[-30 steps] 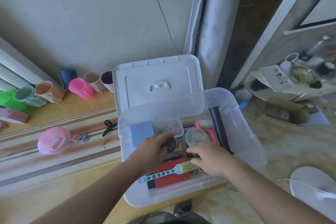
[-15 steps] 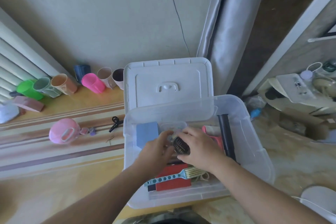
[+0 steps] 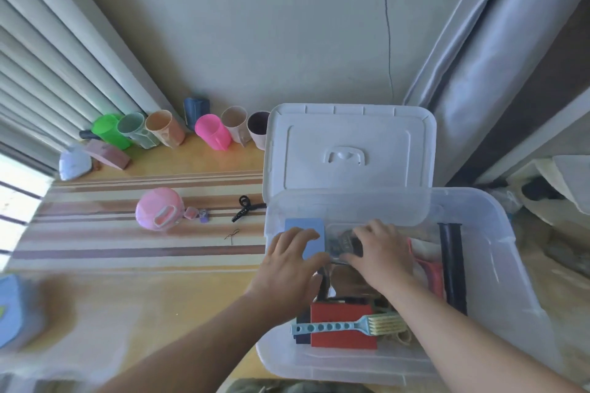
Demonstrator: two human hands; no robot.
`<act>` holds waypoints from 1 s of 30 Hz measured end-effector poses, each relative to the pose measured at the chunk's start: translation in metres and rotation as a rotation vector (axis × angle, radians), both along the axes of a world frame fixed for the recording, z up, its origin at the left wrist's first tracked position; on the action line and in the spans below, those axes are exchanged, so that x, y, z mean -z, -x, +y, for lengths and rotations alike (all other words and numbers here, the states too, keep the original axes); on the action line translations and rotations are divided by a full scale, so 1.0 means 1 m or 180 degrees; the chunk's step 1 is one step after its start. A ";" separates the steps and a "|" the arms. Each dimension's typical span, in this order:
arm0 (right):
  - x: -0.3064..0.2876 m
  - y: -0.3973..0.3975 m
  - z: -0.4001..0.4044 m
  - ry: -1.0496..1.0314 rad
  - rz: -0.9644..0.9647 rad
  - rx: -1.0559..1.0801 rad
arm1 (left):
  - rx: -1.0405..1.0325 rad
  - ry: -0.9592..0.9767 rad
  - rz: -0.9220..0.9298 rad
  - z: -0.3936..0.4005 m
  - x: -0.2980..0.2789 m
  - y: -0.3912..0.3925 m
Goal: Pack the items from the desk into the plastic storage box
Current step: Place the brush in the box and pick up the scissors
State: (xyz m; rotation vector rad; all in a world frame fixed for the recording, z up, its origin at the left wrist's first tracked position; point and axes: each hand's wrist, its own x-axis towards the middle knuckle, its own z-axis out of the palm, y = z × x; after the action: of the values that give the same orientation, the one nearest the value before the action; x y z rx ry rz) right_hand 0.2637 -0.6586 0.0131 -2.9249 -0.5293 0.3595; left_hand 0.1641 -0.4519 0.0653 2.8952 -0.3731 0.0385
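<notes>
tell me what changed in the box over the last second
The small dark round item went from the left hand to the right hand, which left the round clear container near the box's right side and moved back toward the far end. Both hands now press on it over the small clear container there. The red case, comb, black tube and box stayed put.

Single head-worn wide-angle view, looking forward and steeply down from above the near edge of the desk [image 3: 166,284], facing the wall. Close range: both forearms enter from the bottom edge, storage box [image 3: 498,265] right of centre, strong fisheye bending at the edges. No second view.
</notes>
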 end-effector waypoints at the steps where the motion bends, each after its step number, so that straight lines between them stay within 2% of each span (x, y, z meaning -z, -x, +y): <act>1: -0.002 0.001 0.001 -0.0091 -0.0089 0.0058 | -0.0013 0.0127 -0.0081 0.008 -0.002 -0.002; 3: -0.011 0.000 0.008 -0.0510 -0.0310 0.0202 | -0.0172 0.0463 -0.0258 0.030 -0.005 -0.008; 6: -0.036 -0.006 0.047 -0.1331 -0.0749 0.0085 | -0.0795 0.0846 -0.0380 0.082 0.001 -0.021; 8: -0.056 -0.011 0.091 -0.1793 -0.0965 -0.0189 | -0.1180 0.0853 -0.0163 0.128 0.017 -0.027; 10: -0.069 -0.016 0.143 -0.2007 -0.1012 -0.0534 | -0.1333 0.0792 0.0399 0.173 0.035 -0.033; 12: -0.068 -0.021 0.197 -0.1892 -0.0732 -0.0784 | -0.1278 0.0340 0.0991 0.212 0.049 -0.039; 15: -0.045 -0.035 0.271 -0.1119 0.0157 -0.0830 | -0.0927 -0.0899 0.1522 0.258 0.068 -0.054; 17: -0.024 -0.048 0.306 -0.0562 0.0746 -0.0477 | -0.0465 -0.1540 0.1687 0.280 0.078 -0.067; 19: 0.001 -0.060 0.325 -0.0190 0.1194 -0.0044 | -0.0057 -0.1912 0.1757 0.297 0.090 -0.081; 24: 0.053 -0.054 0.334 0.0316 0.1362 0.0002 | 0.0221 -0.2308 0.1721 0.322 0.112 -0.101; 27: 0.068 -0.043 0.333 0.0464 0.1179 0.0144 | 0.0381 -0.2185 0.1740 0.326 0.118 -0.101; 30: 0.071 -0.030 0.334 0.0225 0.1068 0.0435 | 0.0650 -0.1992 0.1731 0.325 0.116 -0.098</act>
State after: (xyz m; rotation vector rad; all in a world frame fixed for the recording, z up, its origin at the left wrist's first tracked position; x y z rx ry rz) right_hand 0.2938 -0.3246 -0.0581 -2.8554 -0.2719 0.8440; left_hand 0.2624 -0.1273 -0.0504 3.2418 -0.6610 -1.0465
